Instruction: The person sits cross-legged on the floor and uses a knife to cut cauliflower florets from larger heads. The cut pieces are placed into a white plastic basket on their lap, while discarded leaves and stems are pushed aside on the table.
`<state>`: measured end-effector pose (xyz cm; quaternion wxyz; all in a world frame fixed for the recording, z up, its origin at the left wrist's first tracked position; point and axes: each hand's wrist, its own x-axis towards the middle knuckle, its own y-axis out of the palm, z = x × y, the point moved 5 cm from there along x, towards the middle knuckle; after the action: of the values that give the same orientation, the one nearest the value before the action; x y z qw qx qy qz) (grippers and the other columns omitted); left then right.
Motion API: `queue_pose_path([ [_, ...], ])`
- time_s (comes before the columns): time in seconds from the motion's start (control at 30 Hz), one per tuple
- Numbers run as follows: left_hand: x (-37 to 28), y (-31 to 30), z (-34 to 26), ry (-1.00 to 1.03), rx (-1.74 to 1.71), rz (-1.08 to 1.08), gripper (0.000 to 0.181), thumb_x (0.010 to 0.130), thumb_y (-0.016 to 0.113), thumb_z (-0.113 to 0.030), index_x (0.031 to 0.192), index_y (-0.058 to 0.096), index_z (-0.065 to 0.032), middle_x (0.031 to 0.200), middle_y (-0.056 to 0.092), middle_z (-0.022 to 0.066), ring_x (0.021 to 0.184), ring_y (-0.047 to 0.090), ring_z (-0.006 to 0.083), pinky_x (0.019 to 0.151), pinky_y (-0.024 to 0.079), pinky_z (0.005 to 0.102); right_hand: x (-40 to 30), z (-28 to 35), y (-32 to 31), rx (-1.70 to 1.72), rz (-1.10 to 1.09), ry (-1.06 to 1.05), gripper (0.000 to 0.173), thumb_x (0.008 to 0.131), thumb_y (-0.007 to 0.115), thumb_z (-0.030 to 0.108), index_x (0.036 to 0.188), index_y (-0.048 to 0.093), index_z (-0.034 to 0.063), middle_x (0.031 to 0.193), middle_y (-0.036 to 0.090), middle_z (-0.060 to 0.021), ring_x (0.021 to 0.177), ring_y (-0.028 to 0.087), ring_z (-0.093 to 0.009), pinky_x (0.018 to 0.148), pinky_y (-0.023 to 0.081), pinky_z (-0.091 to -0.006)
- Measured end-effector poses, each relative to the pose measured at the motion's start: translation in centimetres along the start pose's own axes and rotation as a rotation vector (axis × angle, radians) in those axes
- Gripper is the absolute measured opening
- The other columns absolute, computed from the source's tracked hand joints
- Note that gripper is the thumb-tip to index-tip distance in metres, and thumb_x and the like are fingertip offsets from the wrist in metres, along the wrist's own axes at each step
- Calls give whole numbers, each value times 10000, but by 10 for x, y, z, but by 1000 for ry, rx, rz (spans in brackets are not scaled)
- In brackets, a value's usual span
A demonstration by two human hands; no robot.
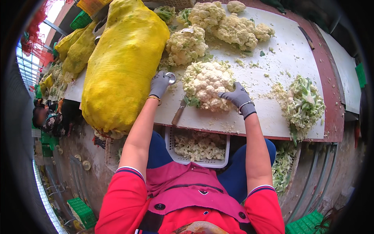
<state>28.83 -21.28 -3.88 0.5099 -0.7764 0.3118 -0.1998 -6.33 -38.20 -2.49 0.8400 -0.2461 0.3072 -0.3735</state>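
Observation:
In a grey glove, my left hand (159, 84) holds a shiny ring-shaped metal tool (171, 78) beside the yellow mesh sack (125, 64). A large cauliflower head (209, 84) sits curd-up on the white board (268, 117) before me. Against its right side lies my gloved right hand (239, 98), thumb on the curd and fingers around the edge. A knife with a wooden handle (178, 114) rests left of this head, its blade partly hidden by leaves. The sack is bulging full and stands just left of my left forearm.
Several cauliflower heads (236, 30) lie at the back. Another head (304, 106), stem up, is at the right. A second knife (306, 38) lies near the far right edge. Below the table edge, a white plastic crate (197, 164) holds florets between my knees. A person (52, 120) is at the left.

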Motion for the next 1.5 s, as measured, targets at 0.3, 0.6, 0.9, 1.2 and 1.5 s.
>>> queue_pose_path([
  [0.3, -28, -3, -11, 269, 106, -285, 355, 967, 569, -382, 1122, 651, -73, 1112, 681, 166, 1028, 646, 353, 861, 510, 455, 4, -14, 2, 113, 59, 22, 1183, 646, 842, 602, 1479, 359, -85, 1390, 526, -333, 1313, 525, -408, 1073, 445, -392],
  [0.6, -64, 1, -24, 221, 132, -168, 266, 967, 575, -292, 1163, 632, -121, 1068, 682, 159, 1005, 639, 360, 859, 515, 461, 5, -11, 0, 194, 70, -4, 1100, 670, 879, 507, 1466, 390, -75, 1346, 571, -314, 1252, 576, -375, 1036, 469, -375],
  [0.9, -70, 1, -18, 27, 316, 495, 486, 948, 551, -462, 1239, 616, -78, 1183, 670, 191, 1112, 648, 350, 919, 512, 446, 24, -19, -22, 244, -214, -109, 627, 824, 787, 317, 1340, 590, 21, 1294, 636, -210, 1166, 626, -344, 965, 513, -392],
  [1.2, -131, 22, -13, -11, 206, 529, 418, 849, 594, -434, 991, 697, -55, 1018, 716, 185, 1022, 686, 328, 906, 509, 425, -32, 77, -27, -36, -587, -624, 372, 858, 760, 287, 1109, 662, 30, 1173, 664, -150, 1040, 632, -256, 913, 510, -366],
  [1.5, -110, -12, -12, -103, -742, 393, 258, 949, 562, -284, 977, 616, -33, 873, 655, 50, 838, 619, 145, 776, 501, 296, -78, -15, 89, 763, 1038, 235, 190, 928, 646, 109, 1064, 655, -23, 957, 674, -116, 774, 657, -152, 659, 544, -286],
])
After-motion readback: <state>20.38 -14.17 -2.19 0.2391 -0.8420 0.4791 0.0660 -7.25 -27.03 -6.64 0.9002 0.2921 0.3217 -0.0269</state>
